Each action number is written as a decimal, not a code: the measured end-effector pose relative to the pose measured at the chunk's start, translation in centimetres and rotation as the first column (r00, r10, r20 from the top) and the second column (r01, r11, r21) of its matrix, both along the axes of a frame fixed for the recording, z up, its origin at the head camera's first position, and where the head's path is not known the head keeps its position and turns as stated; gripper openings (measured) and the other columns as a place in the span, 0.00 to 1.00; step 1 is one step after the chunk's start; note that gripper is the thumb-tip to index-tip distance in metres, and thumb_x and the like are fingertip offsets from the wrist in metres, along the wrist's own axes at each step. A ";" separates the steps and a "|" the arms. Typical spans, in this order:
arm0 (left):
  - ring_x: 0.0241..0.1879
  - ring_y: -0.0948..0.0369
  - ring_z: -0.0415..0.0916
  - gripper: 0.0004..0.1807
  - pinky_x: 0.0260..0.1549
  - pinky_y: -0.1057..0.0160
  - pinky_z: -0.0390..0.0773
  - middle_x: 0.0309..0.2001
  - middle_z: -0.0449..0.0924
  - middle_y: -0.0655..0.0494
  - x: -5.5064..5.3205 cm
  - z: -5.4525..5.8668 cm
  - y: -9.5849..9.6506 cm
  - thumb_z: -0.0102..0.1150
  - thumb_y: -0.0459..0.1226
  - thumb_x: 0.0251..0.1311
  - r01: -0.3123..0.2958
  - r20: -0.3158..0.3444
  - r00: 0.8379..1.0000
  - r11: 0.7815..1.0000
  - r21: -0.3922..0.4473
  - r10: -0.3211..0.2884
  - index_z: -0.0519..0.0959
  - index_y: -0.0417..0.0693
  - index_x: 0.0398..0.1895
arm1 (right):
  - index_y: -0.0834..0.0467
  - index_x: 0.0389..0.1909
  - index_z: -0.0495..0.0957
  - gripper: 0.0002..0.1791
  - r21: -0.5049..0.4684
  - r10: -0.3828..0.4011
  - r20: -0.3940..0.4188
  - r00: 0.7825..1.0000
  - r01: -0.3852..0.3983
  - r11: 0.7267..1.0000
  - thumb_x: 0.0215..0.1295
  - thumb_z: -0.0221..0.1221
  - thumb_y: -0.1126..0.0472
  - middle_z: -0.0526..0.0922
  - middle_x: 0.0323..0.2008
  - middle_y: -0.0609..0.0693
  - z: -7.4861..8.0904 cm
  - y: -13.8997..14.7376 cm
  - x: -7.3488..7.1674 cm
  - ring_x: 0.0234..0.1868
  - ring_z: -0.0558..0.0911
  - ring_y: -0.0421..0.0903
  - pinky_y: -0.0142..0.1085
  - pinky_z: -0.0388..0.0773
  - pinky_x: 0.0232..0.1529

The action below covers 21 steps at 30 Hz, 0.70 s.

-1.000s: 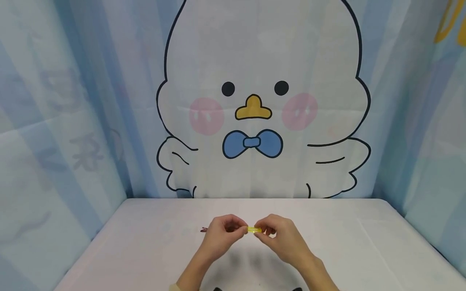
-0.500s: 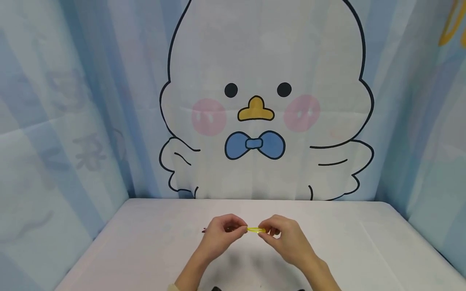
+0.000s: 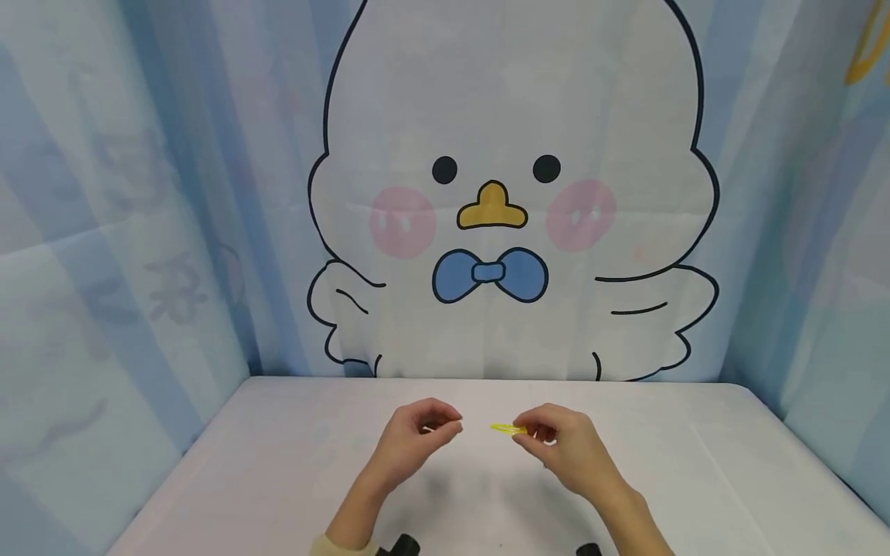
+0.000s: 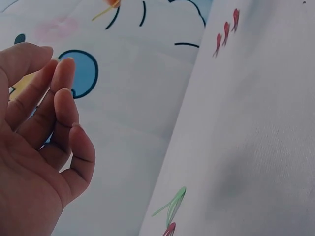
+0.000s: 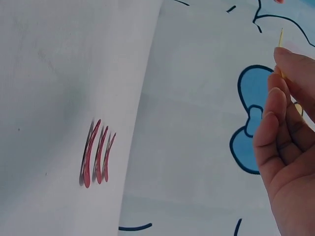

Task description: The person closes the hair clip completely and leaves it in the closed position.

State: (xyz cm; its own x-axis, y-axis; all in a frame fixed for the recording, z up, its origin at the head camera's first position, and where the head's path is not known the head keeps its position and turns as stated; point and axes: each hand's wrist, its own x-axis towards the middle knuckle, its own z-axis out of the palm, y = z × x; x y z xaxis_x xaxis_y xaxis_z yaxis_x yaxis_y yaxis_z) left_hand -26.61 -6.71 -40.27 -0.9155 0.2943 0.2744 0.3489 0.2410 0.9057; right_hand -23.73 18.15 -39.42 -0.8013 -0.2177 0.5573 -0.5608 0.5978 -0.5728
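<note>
My right hand [image 3: 566, 448] pinches one end of a slim yellow snap hair clip [image 3: 502, 428] between thumb and fingertips, above the table. The clip's free end points left, toward my left hand [image 3: 420, 436]. That hand holds nothing; its fingers bend loosely, with the thumb close to the index finger. In the right wrist view, three red hair clips [image 5: 102, 155] lie side by side on the table. The left wrist view has a green hair clip [image 4: 181, 193] with its arms spread, and a dark red clip [image 4: 170, 229] partly cut off below it.
A white-covered table [image 3: 313, 479] extends under both hands. Behind it hangs a curtain [image 3: 487, 332] printed with a white bird in a blue bow tie. Blue striped curtains [image 3: 104, 309] stand on the sides. Two black objects [image 3: 403, 545] show at the lower edge.
My left hand has let go of the yellow hair clip. The hands have drawn apart, the right one moving rightward with the clip. A dark red clip tip beside the left hand has gone from view.
</note>
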 end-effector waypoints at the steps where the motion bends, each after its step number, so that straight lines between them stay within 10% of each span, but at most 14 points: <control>1: 0.38 0.57 0.79 0.05 0.38 0.61 0.78 0.36 0.85 0.57 0.0 0.0 -0.1 0.66 0.37 0.65 -0.002 0.003 1.000 1.000 -0.002 0.002 0.84 0.45 0.41 | 0.55 0.35 0.86 0.12 -0.011 -0.009 0.033 0.999 0.009 1.000 0.52 0.73 0.72 0.79 0.28 0.37 0.0 0.1 0.0 0.28 0.75 0.36 0.32 0.77 0.24; 21: 0.40 0.56 0.78 0.12 0.40 0.52 0.83 0.41 0.83 0.52 -1.3 -0.9 -3.4 0.65 0.37 0.66 -0.076 0.036 0.997 0.996 0.039 0.074 0.82 0.40 0.48 | 0.55 0.37 0.86 0.09 0.029 -0.146 0.272 0.951 0.143 0.989 0.56 0.73 0.67 0.77 0.26 0.44 0.0 3.5 -0.6 0.29 0.74 0.44 0.32 0.74 0.28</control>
